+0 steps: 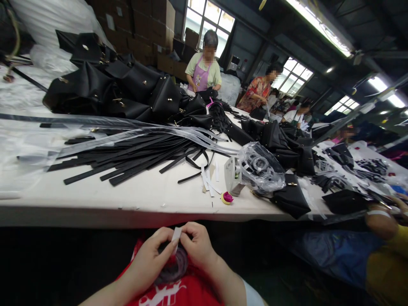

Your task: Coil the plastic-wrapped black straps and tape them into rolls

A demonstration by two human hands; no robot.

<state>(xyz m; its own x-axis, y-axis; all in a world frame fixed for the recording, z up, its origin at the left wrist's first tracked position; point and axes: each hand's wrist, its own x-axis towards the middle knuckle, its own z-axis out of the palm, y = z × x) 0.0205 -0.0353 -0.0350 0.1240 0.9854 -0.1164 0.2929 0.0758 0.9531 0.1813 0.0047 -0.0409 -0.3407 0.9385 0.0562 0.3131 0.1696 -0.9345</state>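
Low in front of the red shirt, my left hand (158,246) and my right hand (198,245) come together. Between them is a small white strip (176,234), which looks like paper; each hand pinches it between thumb and fingers. Just below my fingers, a coil of greyish, see-through strip (180,265) rests against the shirt, partly hidden by my hands. Whether the white strip is wrapped round the coil, I cannot tell. More white strips (205,178) lie on the table (140,199) beyond.
Long black straps (137,157) are heaped on the table, with black bags (134,85) behind. A clear bag of coils (261,165) sits beside a tape dispenser (233,176) and a small yellow-rimmed tub (227,197). Co-workers stand across the table; another person's arm (382,221) is at right.
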